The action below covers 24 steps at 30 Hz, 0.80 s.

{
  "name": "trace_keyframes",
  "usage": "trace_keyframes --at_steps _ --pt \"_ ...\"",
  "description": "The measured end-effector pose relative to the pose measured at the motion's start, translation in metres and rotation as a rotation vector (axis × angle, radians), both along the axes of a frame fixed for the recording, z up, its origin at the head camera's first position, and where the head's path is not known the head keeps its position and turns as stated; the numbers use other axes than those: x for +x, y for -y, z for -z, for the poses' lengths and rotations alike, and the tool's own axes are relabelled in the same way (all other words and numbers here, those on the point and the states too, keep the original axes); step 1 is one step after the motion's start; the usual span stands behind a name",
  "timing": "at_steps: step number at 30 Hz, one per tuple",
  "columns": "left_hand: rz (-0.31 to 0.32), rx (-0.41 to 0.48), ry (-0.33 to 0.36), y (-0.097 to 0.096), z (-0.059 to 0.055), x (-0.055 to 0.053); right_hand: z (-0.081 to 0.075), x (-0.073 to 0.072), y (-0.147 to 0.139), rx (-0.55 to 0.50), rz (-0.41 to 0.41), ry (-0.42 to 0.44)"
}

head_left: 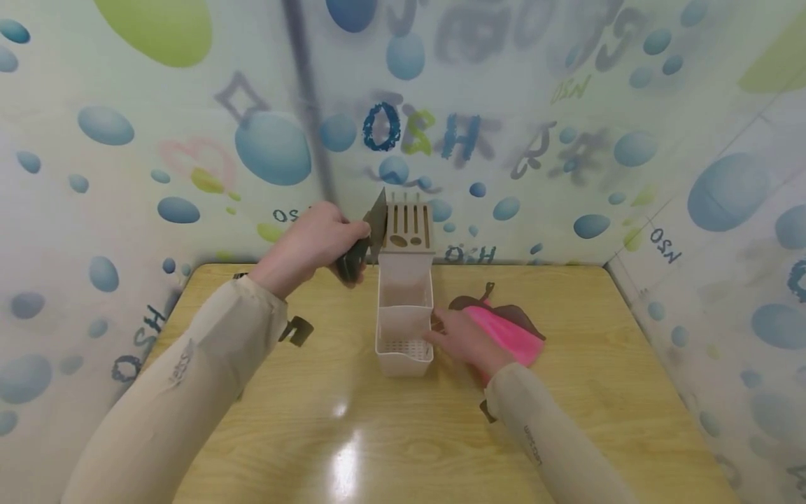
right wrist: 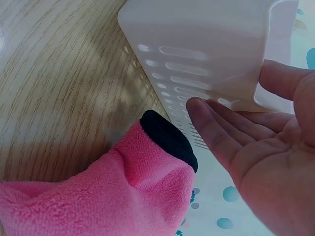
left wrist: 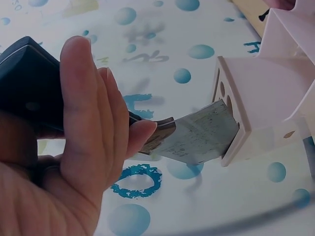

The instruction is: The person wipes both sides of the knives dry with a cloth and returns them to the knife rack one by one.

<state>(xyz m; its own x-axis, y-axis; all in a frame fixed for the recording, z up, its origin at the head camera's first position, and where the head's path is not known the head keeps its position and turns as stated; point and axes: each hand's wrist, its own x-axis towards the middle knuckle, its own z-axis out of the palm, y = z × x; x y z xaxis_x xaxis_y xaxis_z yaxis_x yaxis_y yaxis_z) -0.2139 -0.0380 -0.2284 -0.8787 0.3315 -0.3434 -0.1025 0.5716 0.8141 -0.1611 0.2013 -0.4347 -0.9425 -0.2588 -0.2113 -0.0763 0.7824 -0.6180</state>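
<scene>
My left hand [head_left: 308, 241] grips the black handle [left wrist: 29, 83] of a cleaver. Its broad grey blade [left wrist: 202, 132] reaches to the slotted brown top [head_left: 409, 246] of a white plastic knife rack, with the far end right at the slots in the left wrist view. This rack [head_left: 405, 283] stands upright on the table with two open bins in front. Low on its right side, my right hand [head_left: 466, 339] holds the wall. In the right wrist view the thumb is at the notched rim and the fingers lie along the perforated side [right wrist: 187, 69].
A pink cloth [head_left: 504, 332] with dark trim lies right of the rack, close to my right hand. The wooden table [head_left: 415, 434] meets a printed wall [head_left: 541, 196] behind the rack. A small dark piece [head_left: 297, 331] shows beside my left sleeve.
</scene>
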Motion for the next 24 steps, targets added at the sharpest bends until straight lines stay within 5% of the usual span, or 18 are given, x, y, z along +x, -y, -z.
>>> trace_keyframes --at_steps 13,24 --pt "0.042 0.018 0.056 -0.006 -0.016 -0.031 0.003 0.001 0.000 -0.039 0.007 -0.021" --pt "0.043 0.006 0.220 -0.007 -0.047 -0.054 0.000 0.000 0.001 -0.011 0.002 -0.017"
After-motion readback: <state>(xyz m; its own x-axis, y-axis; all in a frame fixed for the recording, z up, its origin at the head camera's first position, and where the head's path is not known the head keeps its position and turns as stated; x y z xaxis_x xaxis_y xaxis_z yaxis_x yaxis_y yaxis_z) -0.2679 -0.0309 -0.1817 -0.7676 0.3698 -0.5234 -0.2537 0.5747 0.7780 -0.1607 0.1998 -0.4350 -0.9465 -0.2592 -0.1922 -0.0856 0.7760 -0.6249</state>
